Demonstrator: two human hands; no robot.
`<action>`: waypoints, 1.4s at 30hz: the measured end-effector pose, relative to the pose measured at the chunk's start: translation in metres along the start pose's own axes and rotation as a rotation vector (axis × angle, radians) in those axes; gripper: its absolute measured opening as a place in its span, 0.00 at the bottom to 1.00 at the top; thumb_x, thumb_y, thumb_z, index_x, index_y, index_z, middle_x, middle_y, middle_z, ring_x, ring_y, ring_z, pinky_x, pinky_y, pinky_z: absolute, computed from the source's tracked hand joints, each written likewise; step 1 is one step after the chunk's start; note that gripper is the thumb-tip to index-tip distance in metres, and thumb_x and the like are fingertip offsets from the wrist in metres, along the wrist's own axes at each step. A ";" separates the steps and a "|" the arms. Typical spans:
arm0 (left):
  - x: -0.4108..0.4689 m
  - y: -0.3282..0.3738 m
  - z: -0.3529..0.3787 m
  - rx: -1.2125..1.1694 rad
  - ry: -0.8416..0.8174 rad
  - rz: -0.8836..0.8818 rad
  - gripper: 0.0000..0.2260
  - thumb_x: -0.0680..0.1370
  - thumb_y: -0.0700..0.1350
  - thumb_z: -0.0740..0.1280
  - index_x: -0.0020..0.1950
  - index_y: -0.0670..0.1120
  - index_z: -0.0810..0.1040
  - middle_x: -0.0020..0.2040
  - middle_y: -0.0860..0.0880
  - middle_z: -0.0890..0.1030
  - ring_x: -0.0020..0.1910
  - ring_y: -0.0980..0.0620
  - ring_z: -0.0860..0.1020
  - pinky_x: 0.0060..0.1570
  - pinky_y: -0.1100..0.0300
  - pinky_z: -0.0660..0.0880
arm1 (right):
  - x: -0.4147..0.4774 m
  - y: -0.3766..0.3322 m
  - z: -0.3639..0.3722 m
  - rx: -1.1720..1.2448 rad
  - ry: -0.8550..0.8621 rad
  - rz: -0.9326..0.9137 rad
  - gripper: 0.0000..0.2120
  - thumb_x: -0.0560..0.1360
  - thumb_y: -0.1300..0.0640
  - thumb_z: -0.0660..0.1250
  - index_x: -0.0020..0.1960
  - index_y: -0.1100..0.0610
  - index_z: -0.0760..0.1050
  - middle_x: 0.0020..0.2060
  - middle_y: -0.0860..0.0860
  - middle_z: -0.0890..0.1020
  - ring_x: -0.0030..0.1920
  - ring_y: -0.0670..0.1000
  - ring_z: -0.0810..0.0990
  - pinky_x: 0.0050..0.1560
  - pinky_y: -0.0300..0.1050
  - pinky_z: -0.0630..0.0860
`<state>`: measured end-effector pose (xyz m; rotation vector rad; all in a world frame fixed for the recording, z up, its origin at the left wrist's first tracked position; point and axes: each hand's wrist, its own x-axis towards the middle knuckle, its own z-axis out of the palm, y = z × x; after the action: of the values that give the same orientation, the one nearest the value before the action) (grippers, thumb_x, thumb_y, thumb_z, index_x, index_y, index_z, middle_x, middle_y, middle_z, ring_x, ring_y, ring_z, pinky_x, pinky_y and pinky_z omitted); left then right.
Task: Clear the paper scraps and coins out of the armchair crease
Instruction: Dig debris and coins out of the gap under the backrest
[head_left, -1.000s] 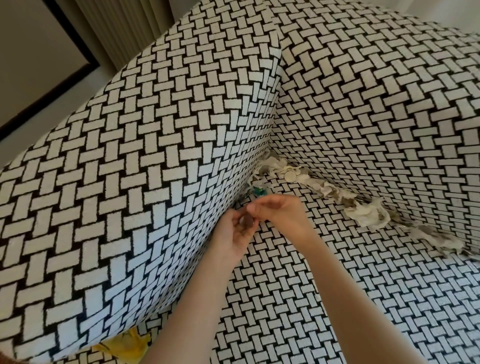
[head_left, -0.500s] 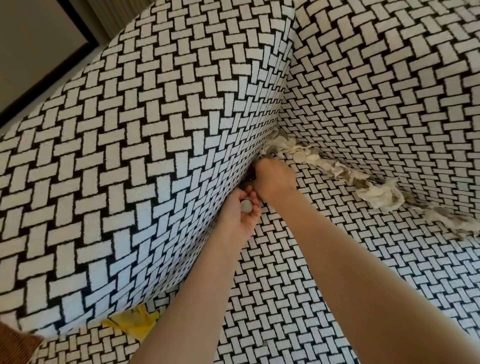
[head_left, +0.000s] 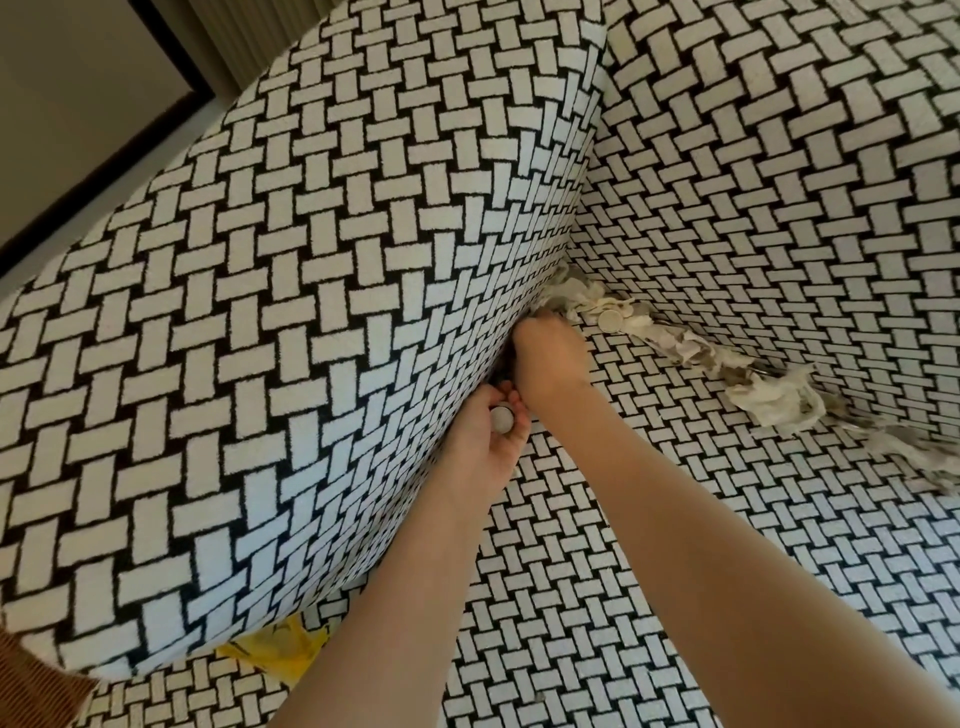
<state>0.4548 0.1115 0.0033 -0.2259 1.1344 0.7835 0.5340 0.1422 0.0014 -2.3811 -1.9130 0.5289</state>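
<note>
- The left hand (head_left: 491, 441) lies low against the inner face of the armrest (head_left: 311, 312), palm up, thumb and fingers pinching a pale round coin (head_left: 501, 419).
- The right hand (head_left: 545, 364) is just beyond the left and touches its fingertips. Its knuckles are up and its fingers curl down into the side crease (head_left: 503, 375), where the armrest meets the seat (head_left: 571, 597).
- The right fingertips are hidden in that gap, so I cannot tell whether they grip anything.
- The two hands are together, the right forearm crossing the seat from the lower right and the left forearm coming up from the bottom edge.
- More coins (head_left: 610, 319) lie just past the right hand, in the corner where the back crease (head_left: 657, 326) begins. The nearest one is pale and round.
- White paper scraps (head_left: 763, 400) run along the back crease from that corner away to the right. They are near the right hand at the corner end and well apart from both hands at the far end.
- The far right end of that line is blurred.
- A crumpled yellow piece (head_left: 280, 652) pokes out under the front of the armrest, to the left of the left forearm.
- Brown ribbed cloth (head_left: 31, 675) shows at the lower left corner.
</note>
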 end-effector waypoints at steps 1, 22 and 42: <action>0.000 0.000 0.001 0.006 0.000 0.010 0.09 0.77 0.33 0.56 0.38 0.41 0.71 0.36 0.47 0.72 0.33 0.55 0.71 0.22 0.70 0.73 | -0.002 0.005 0.003 0.057 0.038 -0.008 0.11 0.75 0.67 0.60 0.55 0.62 0.75 0.55 0.58 0.78 0.55 0.57 0.76 0.50 0.45 0.73; -0.002 -0.014 0.023 0.169 -0.058 0.085 0.11 0.77 0.35 0.53 0.39 0.40 0.72 0.38 0.44 0.76 0.36 0.51 0.74 0.38 0.63 0.71 | -0.061 0.045 -0.020 0.891 -0.004 -0.020 0.23 0.67 0.69 0.69 0.59 0.52 0.75 0.39 0.42 0.81 0.39 0.34 0.77 0.44 0.27 0.74; 0.007 -0.003 0.023 0.274 -0.005 -0.024 0.12 0.77 0.36 0.52 0.36 0.44 0.69 0.16 0.54 0.62 0.13 0.59 0.61 0.12 0.72 0.55 | 0.006 0.045 -0.004 0.314 0.066 0.075 0.11 0.73 0.59 0.68 0.55 0.59 0.80 0.54 0.57 0.79 0.53 0.55 0.77 0.53 0.45 0.74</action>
<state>0.4744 0.1248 0.0066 -0.0085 1.2178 0.5990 0.5783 0.1382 -0.0075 -2.2437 -1.5839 0.6885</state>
